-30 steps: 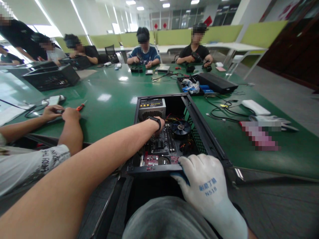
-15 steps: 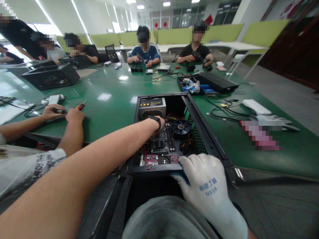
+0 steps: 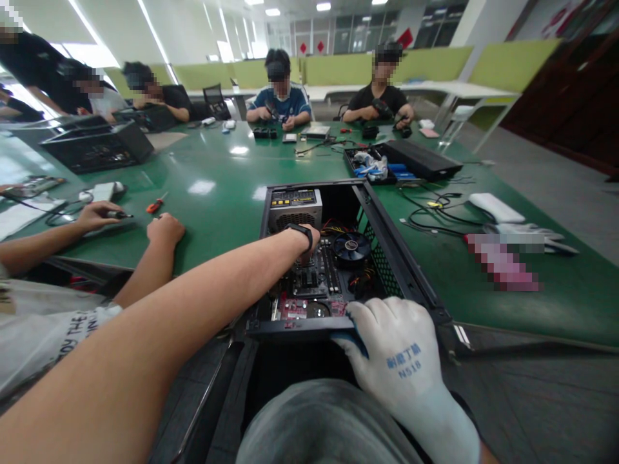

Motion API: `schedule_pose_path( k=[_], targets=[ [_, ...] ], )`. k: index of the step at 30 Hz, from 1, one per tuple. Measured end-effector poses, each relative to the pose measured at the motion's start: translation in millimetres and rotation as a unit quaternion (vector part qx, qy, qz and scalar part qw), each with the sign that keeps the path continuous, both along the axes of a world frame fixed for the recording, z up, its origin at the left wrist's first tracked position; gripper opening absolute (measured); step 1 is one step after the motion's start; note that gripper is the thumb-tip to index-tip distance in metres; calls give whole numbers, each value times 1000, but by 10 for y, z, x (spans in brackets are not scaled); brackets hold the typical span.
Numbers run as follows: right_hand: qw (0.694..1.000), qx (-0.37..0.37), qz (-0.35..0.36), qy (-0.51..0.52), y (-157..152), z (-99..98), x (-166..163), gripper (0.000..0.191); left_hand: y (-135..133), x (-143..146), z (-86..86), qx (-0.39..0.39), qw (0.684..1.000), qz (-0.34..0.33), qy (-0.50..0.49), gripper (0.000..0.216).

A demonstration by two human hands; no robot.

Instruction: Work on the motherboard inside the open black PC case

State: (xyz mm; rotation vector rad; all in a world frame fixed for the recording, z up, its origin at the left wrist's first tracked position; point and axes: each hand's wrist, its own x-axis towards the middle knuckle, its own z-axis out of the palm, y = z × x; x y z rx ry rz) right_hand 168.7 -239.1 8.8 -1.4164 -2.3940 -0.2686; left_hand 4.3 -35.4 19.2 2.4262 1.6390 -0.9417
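Note:
An open black computer case (image 3: 407, 261) lies on the green table (image 3: 217, 193) in front of me. Inside are a grey power supply (image 3: 294, 207), a black cooler fan (image 3: 351, 247) and the motherboard (image 3: 314, 281). My bare left hand (image 3: 309, 242), with a black band on the wrist, reaches down into the case beside the fan; its fingers are hidden behind the wrist. My right hand (image 3: 396, 354), in a white glove, curls its fingers over the case's near edge and grips it.
A neighbour's two hands (image 3: 164, 229) rest on the table at left, by an orange screwdriver (image 3: 155, 206). Another black case (image 3: 97, 148) sits far left. A tray of parts (image 3: 372, 166), loose cables (image 3: 435, 212) and white gloves (image 3: 527, 232) lie right. Several people sit across the table.
The neighbour's nearer hand has slid to the right, away from their other hand. My own two hands have stayed where they were.

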Motion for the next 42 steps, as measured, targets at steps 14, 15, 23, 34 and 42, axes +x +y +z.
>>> schedule_pose_path(
  k=[14,15,23,34,42],
  targets=[
    [1000,-1,-1,-12,-2,-11,21,30,23,21,-52,-18,999,21,-40,38],
    [1000,-2,-1,-12,-3,-12,24,30,28,16,-62,-16,999,18,-28,37],
    [1000,-12,-7,-10,1,-26,25,29,56,-37,-113,13,999,5,-39,51],
    [1000,-8,-14,3,76,10,-3,25,-103,-71,224,69,964,33,-255,52],
    [998,15,-27,-54,923,92,-96,35,-151,-464,726,301,844,51,-440,33]
  ],
)
